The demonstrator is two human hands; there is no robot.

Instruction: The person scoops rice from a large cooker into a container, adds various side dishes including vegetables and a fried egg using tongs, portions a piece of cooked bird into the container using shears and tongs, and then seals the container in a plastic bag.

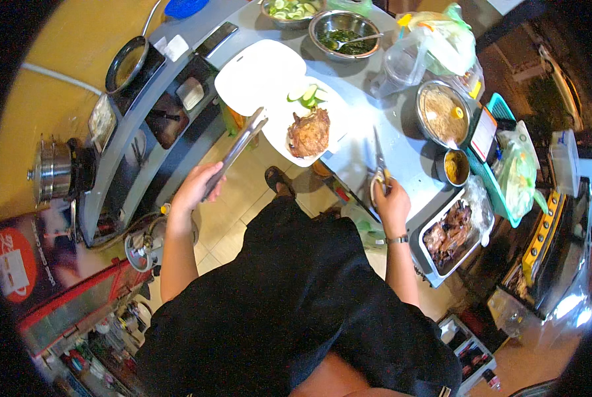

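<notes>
My left hand [196, 187] grips metal tongs [237, 149], whose tips lie close to the edge of a white takeaway box [256, 69]. This box stands with its lid folded back. Inside are a browned piece of cooked meat [309, 133] and green cucumber slices [307, 94]; whatever is under the meat is hidden. In my right hand [394, 204] is a pair of scissors [378, 154], its blades pointing away from me above the grey table [348, 159]. The scissors are apart from the meat, to its right.
A bowl of green herb sauce [345, 42] and one of cucumber [292, 9] stand at the back. On the right are a bowl of brown grains or powder [444, 114], a small metal cup [455, 166], a tray of cooked meat [449, 235] and a teal basket [499, 183]. A pot [55, 168] sits left.
</notes>
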